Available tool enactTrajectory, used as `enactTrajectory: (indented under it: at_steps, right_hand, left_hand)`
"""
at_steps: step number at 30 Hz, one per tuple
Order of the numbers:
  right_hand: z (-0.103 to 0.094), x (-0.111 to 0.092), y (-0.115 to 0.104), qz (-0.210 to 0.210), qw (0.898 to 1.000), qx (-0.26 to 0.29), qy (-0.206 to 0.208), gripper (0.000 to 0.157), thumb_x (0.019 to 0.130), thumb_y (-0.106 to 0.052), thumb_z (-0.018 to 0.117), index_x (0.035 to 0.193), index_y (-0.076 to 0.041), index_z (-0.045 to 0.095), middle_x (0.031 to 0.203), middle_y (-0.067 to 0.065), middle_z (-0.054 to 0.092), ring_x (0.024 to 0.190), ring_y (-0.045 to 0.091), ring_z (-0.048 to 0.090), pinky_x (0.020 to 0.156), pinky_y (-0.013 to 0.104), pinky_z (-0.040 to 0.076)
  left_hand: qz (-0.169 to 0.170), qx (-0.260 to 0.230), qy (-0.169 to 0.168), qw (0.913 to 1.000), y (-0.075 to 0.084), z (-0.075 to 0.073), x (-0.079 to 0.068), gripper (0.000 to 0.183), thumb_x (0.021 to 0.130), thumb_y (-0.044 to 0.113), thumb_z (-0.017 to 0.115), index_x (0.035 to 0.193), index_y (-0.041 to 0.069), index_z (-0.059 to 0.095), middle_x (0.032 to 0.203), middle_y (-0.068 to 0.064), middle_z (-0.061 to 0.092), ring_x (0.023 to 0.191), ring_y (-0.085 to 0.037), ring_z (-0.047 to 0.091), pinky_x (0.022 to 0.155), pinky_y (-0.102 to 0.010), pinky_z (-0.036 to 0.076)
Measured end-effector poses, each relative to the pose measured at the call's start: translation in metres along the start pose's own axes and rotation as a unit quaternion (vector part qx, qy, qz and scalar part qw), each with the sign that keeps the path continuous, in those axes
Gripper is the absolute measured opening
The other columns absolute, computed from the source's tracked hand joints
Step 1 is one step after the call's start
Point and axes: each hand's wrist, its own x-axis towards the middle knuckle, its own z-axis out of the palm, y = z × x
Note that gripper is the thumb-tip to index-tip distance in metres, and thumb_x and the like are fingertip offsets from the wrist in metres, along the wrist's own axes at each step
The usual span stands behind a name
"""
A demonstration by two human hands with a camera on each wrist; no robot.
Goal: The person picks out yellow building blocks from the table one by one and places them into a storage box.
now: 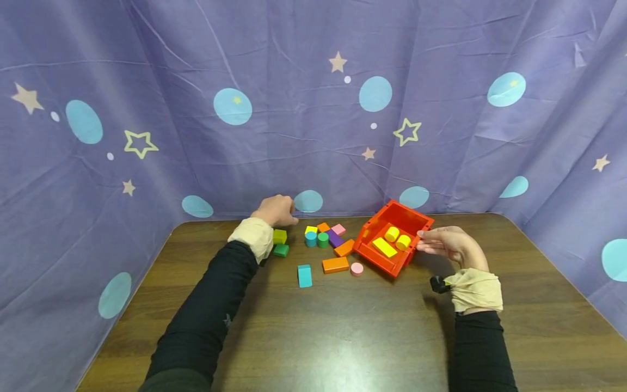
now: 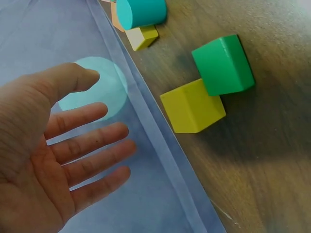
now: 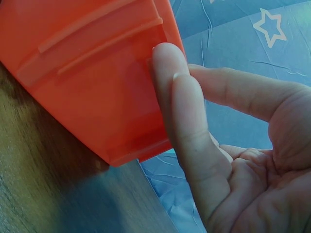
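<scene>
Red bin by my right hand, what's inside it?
Inside the red bin are two yellow cylinders and a flat yellow block. Whatever is directly beneath those pieces is covered, so I can't tell.

No lettering or number can be read. A small pale mark (image 1: 227,320) on the left sleeve (image 1: 206,313) is illegible.

A yellow oblong block (image 1: 384,247) lies in the red plastic bin (image 1: 377,232). At the bin's nine o'clock stands a green cylinder (image 1: 323,240).
</scene>
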Motion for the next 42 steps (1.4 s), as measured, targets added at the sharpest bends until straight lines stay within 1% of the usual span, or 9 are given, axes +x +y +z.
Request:
enactTrajectory:
  at_steps: [2, 5, 8, 10, 15, 21, 28, 34, 42]
  right_hand:
    - [0.000, 0.001, 0.001, 0.000, 1.000, -0.001, 0.001, 0.020, 0.103, -0.003, 0.055, 0.092, -0.007, 0.071, 0.085, 0.003, 0.077, 0.078, 0.011, 0.076, 0.080, 0.025, 0.060]
    - [-0.001, 0.001, 0.002, -0.001, 1.000, -0.005, -0.002, 0.020, 0.103, -0.004, 0.055, 0.092, -0.008, 0.071, 0.085, 0.002, 0.077, 0.077, 0.010, 0.076, 0.079, 0.025, 0.060]
    - [-0.001, 0.003, 0.002, 0.000, 1.000, -0.008, -0.002, 0.020, 0.103, -0.004, 0.056, 0.091, -0.010, 0.071, 0.084, 0.001, 0.077, 0.076, 0.010, 0.076, 0.077, 0.024, 0.060]
    - [-0.001, 0.004, 0.003, 0.001, 1.000, -0.008, -0.003, 0.021, 0.103, -0.004, 0.055, 0.090, -0.010, 0.071, 0.083, 0.001, 0.077, 0.076, 0.010, 0.076, 0.077, 0.024, 0.061]
    - [-0.002, 0.004, 0.002, 0.004, 1.000, -0.005, -0.004, 0.022, 0.103, -0.004, 0.055, 0.089, -0.010, 0.071, 0.083, 0.001, 0.077, 0.075, 0.010, 0.076, 0.077, 0.024, 0.061]
    - [-0.002, 0.004, 0.002, 0.003, 1.000, -0.003, -0.011, 0.026, 0.104, -0.002, 0.052, 0.088, -0.010, 0.072, 0.083, 0.001, 0.077, 0.076, 0.010, 0.076, 0.078, 0.025, 0.061]
    - [-0.002, 0.005, 0.001, 0.001, 1.000, -0.002, -0.010, 0.027, 0.103, -0.002, 0.052, 0.087, -0.011, 0.072, 0.083, 0.001, 0.077, 0.076, 0.010, 0.076, 0.079, 0.025, 0.060]
    - [-0.002, 0.005, 0.001, -0.001, 1.000, -0.005, -0.010, 0.024, 0.103, -0.003, 0.053, 0.088, -0.010, 0.071, 0.083, 0.001, 0.077, 0.076, 0.010, 0.076, 0.079, 0.025, 0.060]
    - [-0.003, 0.006, 0.001, 0.000, 1.000, -0.009, -0.012, 0.025, 0.103, -0.003, 0.053, 0.088, -0.010, 0.072, 0.083, 0.001, 0.077, 0.076, 0.010, 0.076, 0.079, 0.025, 0.060]
  left_hand:
    - [-0.004, -0.002, -0.012, 0.9999, -0.001, 0.000, -0.002, 0.025, 0.094, 0.028, 0.070, 0.083, 0.008, 0.060, 0.078, -0.002, 0.048, 0.070, -0.015, 0.039, 0.066, -0.032, 0.032]
    - [-0.005, 0.000, -0.024, 0.9997, -0.004, 0.000, -0.006, 0.021, 0.091, 0.026, 0.073, 0.088, 0.007, 0.064, 0.082, -0.002, 0.055, 0.073, -0.014, 0.045, 0.068, -0.032, 0.040]
    - [-0.006, -0.003, -0.044, 0.9990, -0.007, 0.000, -0.009, 0.025, 0.089, 0.022, 0.075, 0.108, 0.006, 0.072, 0.105, -0.007, 0.070, 0.089, -0.020, 0.060, 0.083, -0.039, 0.051]
    - [-0.008, -0.005, -0.057, 0.9983, -0.010, 0.000, -0.011, 0.035, 0.087, 0.019, 0.077, 0.119, 0.006, 0.071, 0.121, -0.010, 0.070, 0.102, -0.024, 0.063, 0.093, -0.044, 0.052]
    - [-0.021, -0.009, -0.080, 0.9965, -0.012, 0.004, -0.014, 0.044, 0.083, 0.009, 0.077, 0.126, 0.007, 0.069, 0.131, -0.012, 0.066, 0.113, -0.027, 0.062, 0.095, -0.043, 0.051]
    - [-0.012, -0.012, -0.080, 0.9966, -0.017, 0.012, -0.013, 0.046, 0.079, 0.001, 0.077, 0.124, 0.008, 0.071, 0.132, -0.013, 0.067, 0.119, -0.030, 0.061, 0.094, -0.043, 0.053]
    - [-0.012, -0.018, -0.085, 0.9961, -0.020, 0.017, -0.012, 0.047, 0.081, -0.001, 0.075, 0.127, 0.007, 0.070, 0.133, -0.014, 0.066, 0.120, -0.031, 0.061, 0.096, -0.045, 0.053]
    - [-0.014, -0.020, -0.074, 0.9969, -0.020, 0.019, -0.011, 0.047, 0.079, -0.004, 0.074, 0.124, 0.007, 0.071, 0.131, -0.013, 0.068, 0.120, -0.030, 0.061, 0.098, -0.045, 0.052]
    - [0.003, -0.023, -0.070, 0.9972, -0.022, 0.025, -0.009, 0.044, 0.082, -0.005, 0.072, 0.125, 0.006, 0.071, 0.130, -0.014, 0.067, 0.119, -0.032, 0.063, 0.095, -0.045, 0.054]
